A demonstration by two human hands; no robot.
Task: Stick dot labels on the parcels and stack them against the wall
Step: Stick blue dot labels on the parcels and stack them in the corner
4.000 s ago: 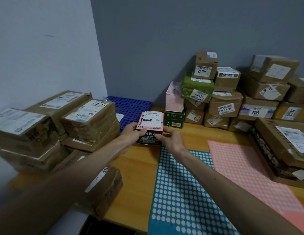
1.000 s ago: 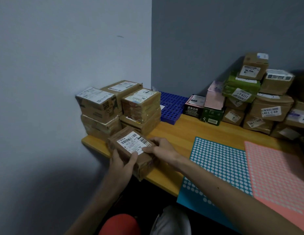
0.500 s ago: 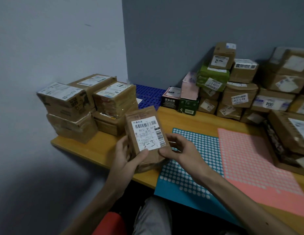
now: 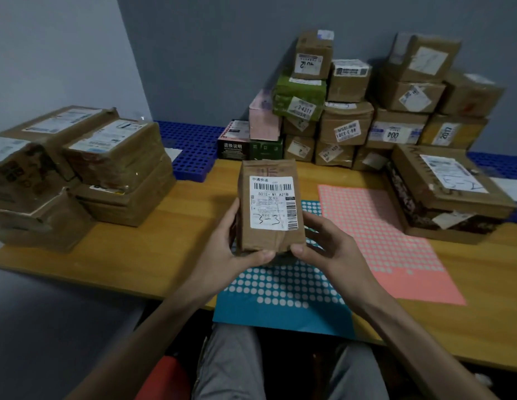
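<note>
I hold a small brown parcel (image 4: 268, 238) upright over the table's near edge, its white shipping label facing me. My left hand (image 4: 225, 252) grips its left side and bottom; my right hand (image 4: 323, 246) grips its lower right corner. Below it lies a blue dot-label sheet (image 4: 280, 287), partly hidden by the parcel and hands. A pink dot-label sheet (image 4: 381, 238) lies to its right. Stacked parcels (image 4: 346, 122) stand against the back wall.
A pile of brown parcels (image 4: 87, 168) sits at the table's left end by the side wall. A large flat box (image 4: 447, 197) lies at the right. A blue perforated mat (image 4: 190, 148) lies at the back. The wooden table (image 4: 153, 249) has its edge near my knees.
Four seconds ago both hands set a pink box by the back stack. Since then they took the brown parcel from the left pile and brought it upright to the centre.
</note>
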